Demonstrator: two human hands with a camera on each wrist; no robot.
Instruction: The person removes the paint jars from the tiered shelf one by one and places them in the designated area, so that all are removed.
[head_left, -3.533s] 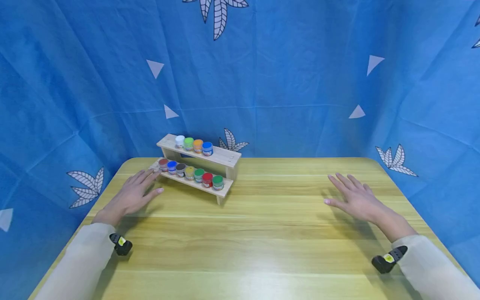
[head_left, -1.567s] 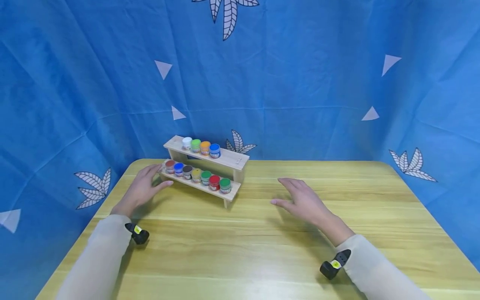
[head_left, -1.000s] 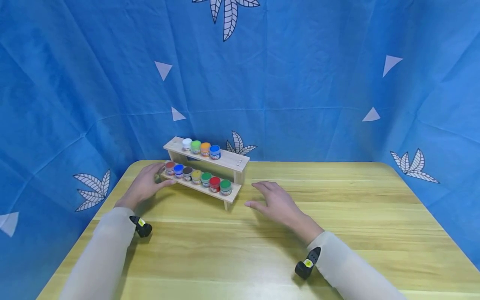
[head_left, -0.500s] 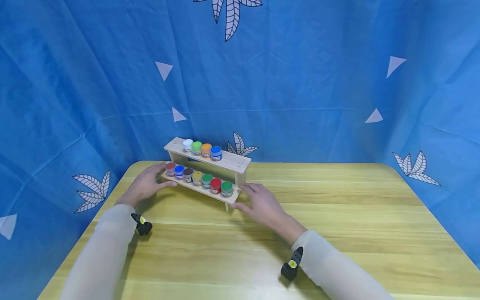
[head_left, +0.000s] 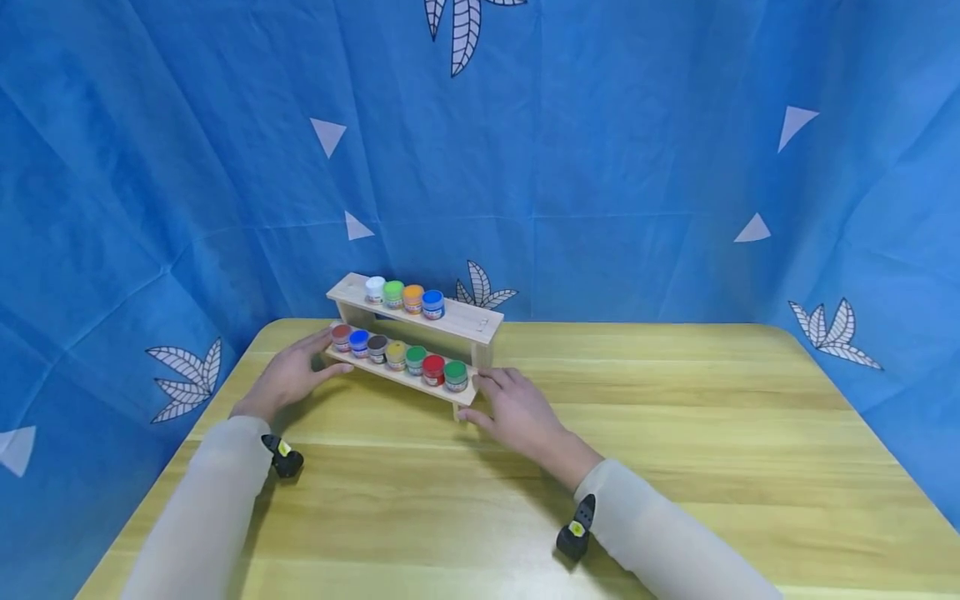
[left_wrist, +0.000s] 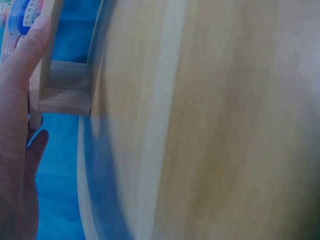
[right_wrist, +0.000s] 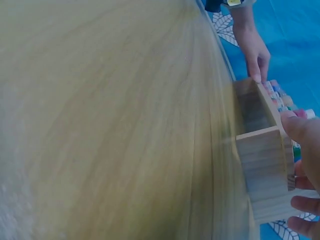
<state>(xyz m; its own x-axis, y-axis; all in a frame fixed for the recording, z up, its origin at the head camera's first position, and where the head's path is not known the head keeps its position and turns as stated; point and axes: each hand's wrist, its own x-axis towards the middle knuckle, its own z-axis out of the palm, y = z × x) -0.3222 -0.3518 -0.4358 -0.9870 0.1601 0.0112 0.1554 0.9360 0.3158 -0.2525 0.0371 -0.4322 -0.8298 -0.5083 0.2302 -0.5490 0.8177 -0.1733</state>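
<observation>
A two-tier wooden rack (head_left: pixel 468 317) stands at the table's back left, slightly angled. Its upper shelf bears a row of small paint jars (head_left: pixel 413 298) in white, light green, orange and blue. Several more paint jars (head_left: pixel 396 357), from brown to green, line the lower shelf. My left hand (head_left: pixel 288 379) grips that shelf's left end; in the left wrist view the thumb (left_wrist: pixel 34 47) lies on its front edge. At the opposite end my right hand (head_left: pixel 521 421) holds the shelf, thumb (right_wrist: pixel 300 127) in front and fingers around the side, partly hidden in the head view.
The wood-grain table (head_left: pixel 420 517) spreads in front of the rack and to its right. A blue curtain (head_left: pixel 600 167) with white leaf prints hangs close behind and along both sides. Black wrist cameras (head_left: pixel 573 540) sit on both sleeves.
My right hand has come left across the table and taken hold of the rack's right end. My left hand has moved onto the left end and gripped it. The jars keep their places.
</observation>
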